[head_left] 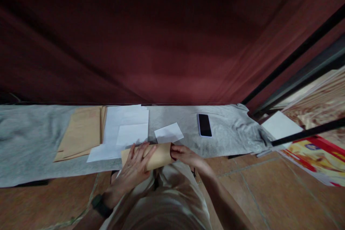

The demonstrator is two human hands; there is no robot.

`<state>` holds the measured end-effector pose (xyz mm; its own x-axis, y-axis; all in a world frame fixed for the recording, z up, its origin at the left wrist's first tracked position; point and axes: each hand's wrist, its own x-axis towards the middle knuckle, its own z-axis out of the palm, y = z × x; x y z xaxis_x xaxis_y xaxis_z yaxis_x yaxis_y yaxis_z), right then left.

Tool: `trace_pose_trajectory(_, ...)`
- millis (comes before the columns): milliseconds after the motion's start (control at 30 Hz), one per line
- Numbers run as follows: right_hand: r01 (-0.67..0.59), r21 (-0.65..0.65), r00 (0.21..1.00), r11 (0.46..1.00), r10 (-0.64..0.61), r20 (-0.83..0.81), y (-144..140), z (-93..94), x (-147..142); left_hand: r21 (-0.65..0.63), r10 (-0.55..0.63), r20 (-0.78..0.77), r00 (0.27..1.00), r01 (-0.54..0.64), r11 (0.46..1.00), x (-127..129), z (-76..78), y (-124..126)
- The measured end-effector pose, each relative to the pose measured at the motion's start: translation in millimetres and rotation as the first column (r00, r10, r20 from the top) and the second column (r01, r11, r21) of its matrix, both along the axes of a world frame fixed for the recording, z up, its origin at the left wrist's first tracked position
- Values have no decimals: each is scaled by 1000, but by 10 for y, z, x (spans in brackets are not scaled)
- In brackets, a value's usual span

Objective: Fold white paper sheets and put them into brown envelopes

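A brown paper bag [161, 154] lies sideways across my lap at the near edge of the cloth-covered surface, its dark mouth facing right. My left hand [138, 161] rests flat over its left part with the fingers spread, and a dark watch [101, 205] sits on that wrist. At the mouth, my right hand [184, 153] has its fingers closed on the rim, the fingertips partly hidden inside. Just beyond the bag is a small white paper [169, 133]. White sheets [126, 115] lie to the left, beside a stack of flat brown paper bags [82, 125].
A phone [205, 125] lies on the grey cloth [226, 125] to the right. Behind rises a dark red fabric wall [172, 50]. Dark metal bars [304, 50] slant across the right side, near a white card [281, 125] and a red-yellow printed box [318, 158]. Below is a tiled floor [250, 187].
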<state>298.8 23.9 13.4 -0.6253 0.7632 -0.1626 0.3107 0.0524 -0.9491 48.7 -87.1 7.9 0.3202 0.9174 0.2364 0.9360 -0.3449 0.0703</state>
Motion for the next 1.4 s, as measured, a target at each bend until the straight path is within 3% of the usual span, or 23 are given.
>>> trace_pose_trajectory(67,158,15,987,987,-159,13,170,-41,28,2,46,10,999,-46,999,-67,-7,11)
trace_pose_trajectory(167,372,306,879,876,-439,188,421,-108,6,21,126,18,992,-126,992,-163,-58,23)
trace_pose_trajectory(300,318,495,703,809,-551,449,533,-284,-207,36,175,5,985,-175,984,-251,-131,-1)
trace_pose_trajectory(433,333,533,623,778,-606,495,536,-437,-392,46,218,2,976,-218,975,-299,-150,-69)
trace_pose_trajectory(567,479,406,693,778,-620,368,632,-470,-310,40,245,24,969,-246,968,-327,-144,-112)
trace_pose_trajectory(733,512,288,796,809,-573,195,663,-456,-42,35,243,42,969,-244,969,-320,-118,-106)
trace_pose_trajectory(1033,635,134,772,761,-618,-150,282,-255,239,-49,259,69,963,-256,965,-356,-170,-52)
trace_pose_trajectory(1200,562,242,827,791,-544,-143,103,-240,154,-42,249,87,965,-247,968,-395,-218,-44)
trace_pose_trajectory(1400,426,254,903,869,-425,-60,203,-208,251,-51,243,112,963,-239,970,-406,-206,-67)
